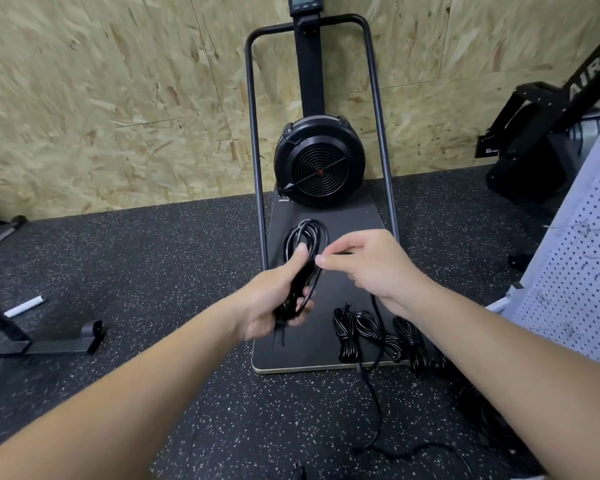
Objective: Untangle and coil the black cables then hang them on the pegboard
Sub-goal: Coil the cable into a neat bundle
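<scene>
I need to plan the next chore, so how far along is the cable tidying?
Partly done. Three wrapped cable bundles lie on the machine's black base board. In hand: the left hand grips a coil of black cable while the right hand pinches its strand. Left: the loose tail trailing on the floor, and hanging, since no cable shows on the white pegboard.
</scene>
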The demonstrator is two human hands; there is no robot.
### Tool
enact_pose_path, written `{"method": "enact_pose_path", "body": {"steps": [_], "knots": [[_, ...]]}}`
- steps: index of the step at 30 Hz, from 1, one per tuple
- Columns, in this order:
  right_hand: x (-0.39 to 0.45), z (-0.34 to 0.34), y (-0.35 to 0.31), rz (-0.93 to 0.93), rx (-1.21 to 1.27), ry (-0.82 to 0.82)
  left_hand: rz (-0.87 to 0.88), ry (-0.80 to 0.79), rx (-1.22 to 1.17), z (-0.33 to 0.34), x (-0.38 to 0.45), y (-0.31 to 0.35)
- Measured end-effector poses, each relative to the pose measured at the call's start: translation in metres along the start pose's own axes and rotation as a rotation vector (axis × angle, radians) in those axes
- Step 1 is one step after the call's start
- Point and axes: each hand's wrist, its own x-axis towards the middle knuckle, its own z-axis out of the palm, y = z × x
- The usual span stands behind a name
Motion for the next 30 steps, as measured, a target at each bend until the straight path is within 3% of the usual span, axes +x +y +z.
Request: {"method": "enact_pose_path", "body": {"steps": [2,4,6,8,11,16,22,27,30], "knots": [[0.004,-0.006,0.0,0.125,0.012,0.075,0.001,-0.104,0.049,0.005,-0.002,-0.004],[0.005,-0.005,0.0,0.187,0.123,0.021,0.015,-0.17,0.158,0.01,-0.004,-0.01],[0.002,0.001,-0.005,0.174,0.3,-0.094,0.02,-0.134,0.211,0.015,-0.003,-0.018],[-0.001,0.001,-0.008,0.137,0.413,-0.203,0.002,-0.024,0.118,0.017,0.0,-0.02],[0.001,-0.007,-0.002,0.048,0.134,-0.16,0.009,0.067,-0.038,0.015,0.004,-0.014],[-0.005,0.001,0.024,0.117,-0.147,-0.112,0.079,0.098,-0.143,0.007,0.004,-0.002],[-0.003,0.01,0.009,-0.018,-0.077,0.056,0.159,0.111,-0.111,0.004,0.001,-0.002],[-0.002,0.02,-0.002,0.062,0.066,0.045,0.209,0.035,-0.076,0.015,-0.004,-0.011],[-0.005,0.016,-0.009,0.047,-0.064,0.095,0.22,-0.041,-0.128,0.022,-0.008,-0.01]]}}
